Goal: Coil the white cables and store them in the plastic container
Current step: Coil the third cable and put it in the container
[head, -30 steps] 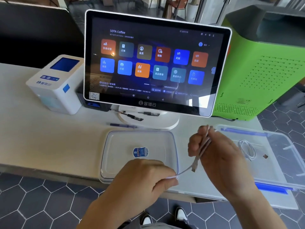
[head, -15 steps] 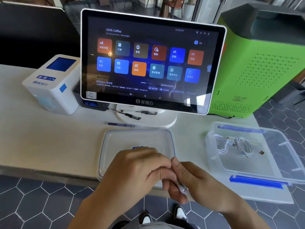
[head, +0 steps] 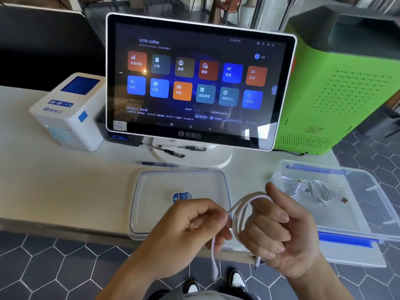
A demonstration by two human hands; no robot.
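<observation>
Both hands hold one white cable (head: 240, 211) in front of the table edge. My left hand (head: 190, 226) pinches the strand near the loops. My right hand (head: 279, 230) has the cable looped around its fingers, thumb up. One plug end (head: 214, 271) dangles below my left hand, the other end (head: 257, 262) pokes out under my right palm. The clear plastic container (head: 357, 232) with blue latches stands at the right. Inside it lie two coiled white cables (head: 318, 191).
The container's clear lid (head: 151, 191) lies flat ahead of my left hand. Behind it stand a touchscreen terminal (head: 194, 83), a white label printer (head: 69, 113) at the left and a green machine (head: 337, 87) at the right. Pens (head: 171, 151) lie near the terminal's base.
Half a second ago both hands were pressed together low at the table edge. Now they have drawn apart, and loops of cable show around my right hand's fingers.
</observation>
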